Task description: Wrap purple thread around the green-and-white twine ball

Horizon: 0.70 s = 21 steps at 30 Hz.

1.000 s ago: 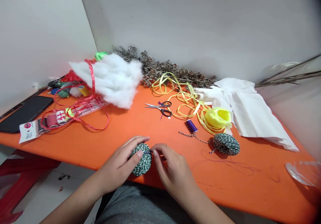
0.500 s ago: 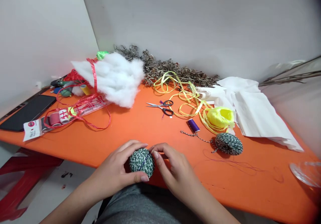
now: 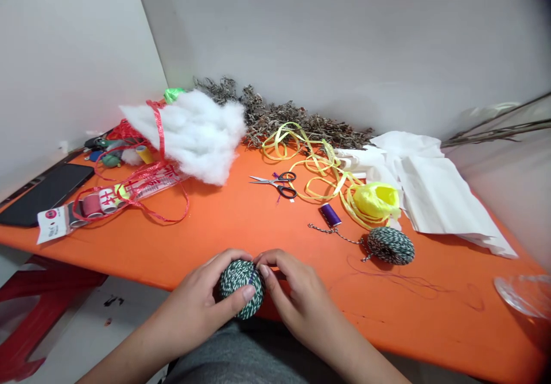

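A round coil of green and white cord point(image 3: 241, 286) is held at the table's front edge, with dark purple thread on its right side. My left hand point(image 3: 206, 295) wraps round it from the left, thumb across its front. At its upper right side, my right hand point(image 3: 286, 280) has thumb and forefinger pinched together; what lies between the fingertips is too small to make out. A second green and white coil point(image 3: 391, 245) lies to the right, a cord tail running left from it. Near that tail rests a purple thread spool point(image 3: 330, 215).
Black-handled scissors point(image 3: 275, 182) lie mid-table. Yellow ribbon point(image 3: 376, 200), white cloth point(image 3: 443, 194) and dried plants point(image 3: 301, 120) sit behind and right. White stuffing point(image 3: 198, 134), a packet of spools point(image 3: 92, 205) and a phone point(image 3: 47, 192) are left. Loose purple thread and clear plastic point(image 3: 523, 295) lie right.
My left thumb has moved up across the front of the coil, and the coil has turned a little. Both hands sit slightly lower, and my right fingers remain at its upper right.
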{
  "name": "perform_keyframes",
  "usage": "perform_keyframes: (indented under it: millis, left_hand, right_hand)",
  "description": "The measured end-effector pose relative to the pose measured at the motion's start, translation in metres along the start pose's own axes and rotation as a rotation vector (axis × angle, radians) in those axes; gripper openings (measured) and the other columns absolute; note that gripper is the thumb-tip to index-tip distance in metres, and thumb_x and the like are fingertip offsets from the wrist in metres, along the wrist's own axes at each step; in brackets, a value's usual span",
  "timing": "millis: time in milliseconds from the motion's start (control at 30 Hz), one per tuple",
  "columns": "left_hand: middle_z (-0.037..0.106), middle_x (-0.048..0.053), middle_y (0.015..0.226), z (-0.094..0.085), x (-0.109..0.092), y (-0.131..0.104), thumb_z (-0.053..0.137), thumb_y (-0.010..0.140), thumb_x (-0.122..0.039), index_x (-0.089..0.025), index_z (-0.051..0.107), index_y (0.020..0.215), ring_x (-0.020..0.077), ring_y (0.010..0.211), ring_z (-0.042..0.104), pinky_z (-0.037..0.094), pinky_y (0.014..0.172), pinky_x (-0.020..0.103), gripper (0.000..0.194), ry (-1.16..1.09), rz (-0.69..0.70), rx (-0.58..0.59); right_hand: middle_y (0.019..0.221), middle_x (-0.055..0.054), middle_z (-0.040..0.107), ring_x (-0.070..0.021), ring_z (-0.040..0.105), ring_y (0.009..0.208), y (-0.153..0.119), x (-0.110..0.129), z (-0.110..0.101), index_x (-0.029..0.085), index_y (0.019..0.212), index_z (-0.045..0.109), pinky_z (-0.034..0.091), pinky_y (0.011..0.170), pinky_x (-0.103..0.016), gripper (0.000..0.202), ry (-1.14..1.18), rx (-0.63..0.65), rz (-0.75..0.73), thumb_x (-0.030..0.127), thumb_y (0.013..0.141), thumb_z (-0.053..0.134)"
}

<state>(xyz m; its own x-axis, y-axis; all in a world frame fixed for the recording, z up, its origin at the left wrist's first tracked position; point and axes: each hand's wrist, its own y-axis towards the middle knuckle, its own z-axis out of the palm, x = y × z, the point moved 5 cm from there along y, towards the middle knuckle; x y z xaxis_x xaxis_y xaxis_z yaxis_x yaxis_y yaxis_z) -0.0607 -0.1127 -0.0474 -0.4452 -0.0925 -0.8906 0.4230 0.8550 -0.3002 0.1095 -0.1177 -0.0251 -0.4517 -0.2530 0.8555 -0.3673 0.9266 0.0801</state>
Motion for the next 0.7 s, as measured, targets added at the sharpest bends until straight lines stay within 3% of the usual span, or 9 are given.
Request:
perform_keyframes:
  millis: [300,700]
  left_hand:
    - [0.063,0.004,0.129,0.007,0.0,0.001,0.057,0.094,-0.047,-0.028,0.054,0.128,0.0242,0.125,0.057,0.047,0.104,0.034,0.039,-0.154,-0.027,0.017]
    - [0.062,0.009,0.13,0.009,0.003,0.003,0.06,0.09,-0.04,-0.023,0.051,0.131,0.027,0.121,0.059,0.048,0.104,0.037,0.046,-0.228,-0.065,-0.004]
  right_hand:
    - [0.096,-0.007,0.07,-0.0177,0.066,0.081,-0.003,0.012,-0.001,0.019,0.106,0.055,0.054,0.071,-0.029,0.012,-0.116,-0.023,-0.162,0.015,0.102,0.045]
    - [0.099,-0.01,0.073,-0.0219,0.068,0.085,-0.009,0.018,0.001,0.017,0.109,0.056,0.059,0.072,-0.033,0.017,-0.413,-0.113,-0.332,0.009,0.1,0.044]
